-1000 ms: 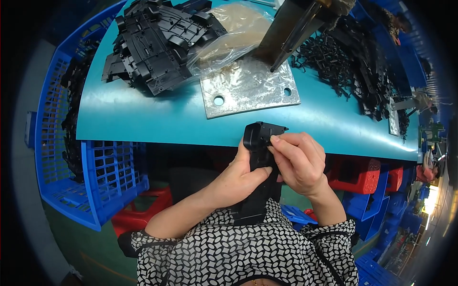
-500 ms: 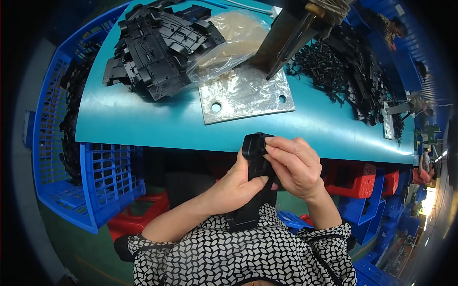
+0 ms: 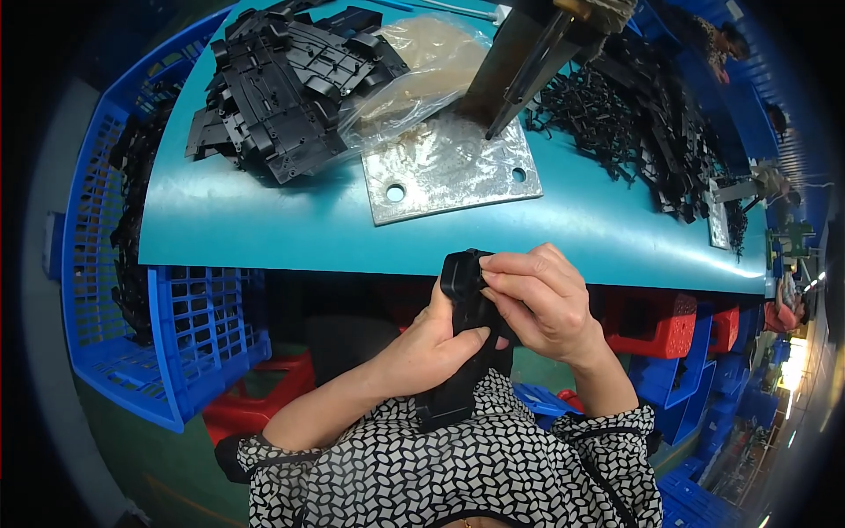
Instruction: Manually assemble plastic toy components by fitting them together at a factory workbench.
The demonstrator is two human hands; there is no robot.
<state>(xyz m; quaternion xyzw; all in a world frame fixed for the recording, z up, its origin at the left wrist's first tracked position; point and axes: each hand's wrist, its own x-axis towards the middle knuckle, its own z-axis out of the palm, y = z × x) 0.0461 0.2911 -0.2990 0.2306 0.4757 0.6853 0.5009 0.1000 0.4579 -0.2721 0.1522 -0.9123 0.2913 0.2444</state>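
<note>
A long black molded plastic part [image 3: 447, 403] is held upright on a slant in front of my body, just off the table's near edge. My left hand [image 3: 431, 346] wraps round its middle, thumb lying across it. At its upper end, the fingers of my right hand [image 3: 544, 304] are pinched together against the side edge; whatever sits between these fingertips is too small or hidden to make out. Beyond the hands, a metal plate [image 3: 418, 198] with round holes lies on the turquoise table [image 3: 290, 229], under a dark metal post [image 3: 515, 66].
Similar black parts [image 3: 277, 106] are piled at the back left beside a clear plastic bag [image 3: 431, 53]. Small black pieces [image 3: 590, 119] lie heaped at the right. A blue crate [image 3: 198, 334] stands left, above a red stool [image 3: 264, 400]. Another person [image 3: 717, 44] sits far right.
The view has shifted slightly. My left hand keeps its hold on the black part, and my right fingertips stay pinched at its upper edge, with the hand turned a little.
</note>
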